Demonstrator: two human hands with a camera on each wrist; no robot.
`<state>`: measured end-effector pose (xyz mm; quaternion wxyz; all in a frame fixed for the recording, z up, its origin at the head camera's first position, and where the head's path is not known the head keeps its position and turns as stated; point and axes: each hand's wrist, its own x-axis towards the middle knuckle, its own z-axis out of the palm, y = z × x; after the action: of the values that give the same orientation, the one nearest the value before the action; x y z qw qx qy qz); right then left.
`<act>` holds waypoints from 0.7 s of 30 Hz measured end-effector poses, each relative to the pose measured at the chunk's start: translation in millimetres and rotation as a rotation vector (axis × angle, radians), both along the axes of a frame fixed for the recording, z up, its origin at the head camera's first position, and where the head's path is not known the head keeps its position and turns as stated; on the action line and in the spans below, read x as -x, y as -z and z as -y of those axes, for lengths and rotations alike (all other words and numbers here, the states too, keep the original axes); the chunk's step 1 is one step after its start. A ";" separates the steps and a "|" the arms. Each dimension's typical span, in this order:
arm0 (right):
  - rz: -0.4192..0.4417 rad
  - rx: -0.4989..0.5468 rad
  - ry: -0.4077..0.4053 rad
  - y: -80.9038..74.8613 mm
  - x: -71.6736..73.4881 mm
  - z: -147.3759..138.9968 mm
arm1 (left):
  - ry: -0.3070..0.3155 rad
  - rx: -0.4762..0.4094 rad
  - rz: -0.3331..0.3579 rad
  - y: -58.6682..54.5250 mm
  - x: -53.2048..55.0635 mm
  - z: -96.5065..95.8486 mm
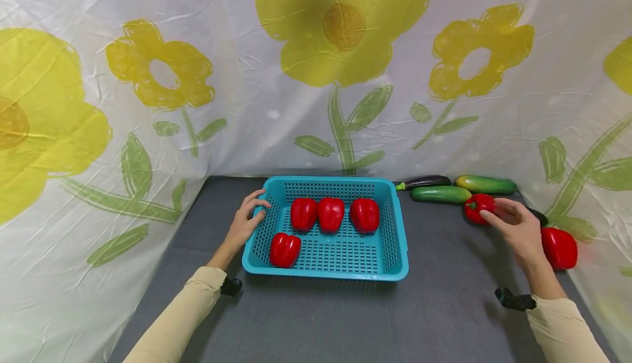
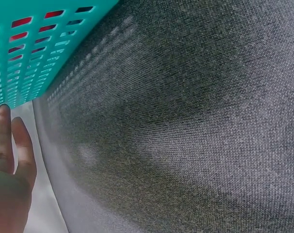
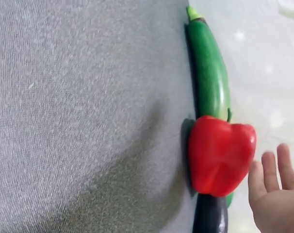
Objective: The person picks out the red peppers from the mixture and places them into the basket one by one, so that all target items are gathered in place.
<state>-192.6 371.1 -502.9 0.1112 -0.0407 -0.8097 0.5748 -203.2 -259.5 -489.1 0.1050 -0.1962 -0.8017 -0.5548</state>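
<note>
1. A red pepper (image 1: 475,214) is found just left of the right hand (image 1: 518,228), close by its thumb and fingertips, and appears to be supported by the grey tabletop (image 1: 429,308).
2. The right hand is held well opened, with the fingers parted and nearly straight; no firm hold is shown, and whether the pepper is touched cannot be told.
3. Grasping seems to be the step in hand; it is best done with the thumb set against one flank and the fingers against the opposite one, so that the slick-looking body is pinched rather than the stem.
4. Because a green cucumber (image 1: 441,194) is placed beyond and left of the right hand, near the pepper, the fingers should be closed evenly, lest the pepper be rolled into it.
5. A wide swing should be avoided, as a second red pepper (image 1: 559,249) is placed just right of the right hand's wrist.
6. The left hand (image 1: 243,225) is laid at the near-side rim of the blue basket (image 1: 323,271), fingers extended; only light, steadying pressure is needed there.
</note>
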 end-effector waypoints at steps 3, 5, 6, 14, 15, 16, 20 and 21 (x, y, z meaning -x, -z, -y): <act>0.009 -0.011 0.040 0.7 1.4 -0.9 | 0.003 -0.011 -0.005 5.2 2.8 2.2; 0.013 -0.027 0.056 1.9 3.0 -1.4 | 0.002 -0.014 -0.012 12.3 6.0 4.7; 0.016 -0.033 0.062 2.8 4.0 -1.5 | 0.000 -0.014 -0.015 16.8 7.9 6.4; 0.000 -0.150 0.045 13.8 15.3 -2.8 | -0.008 -0.028 -0.014 36.4 16.5 13.2; 0.002 -0.159 0.044 14.9 17.0 -3.1 | -0.004 -0.032 -0.014 37.0 16.8 13.5; 0.001 -0.172 0.045 15.8 18.6 -3.3 | -0.002 -0.035 -0.015 37.2 16.8 13.7; 0.000 -0.181 0.074 19.4 25.1 -4.1 | -0.001 -0.034 -0.006 36.8 16.2 14.0; -0.001 -0.178 0.085 20.3 26.8 -4.1 | -0.002 -0.033 -0.005 36.6 16.0 14.0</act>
<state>-219.4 375.1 -523.2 0.1389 -0.0646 -0.8552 0.4952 -219.1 -273.4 -525.7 0.1107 -0.1949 -0.7925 -0.5672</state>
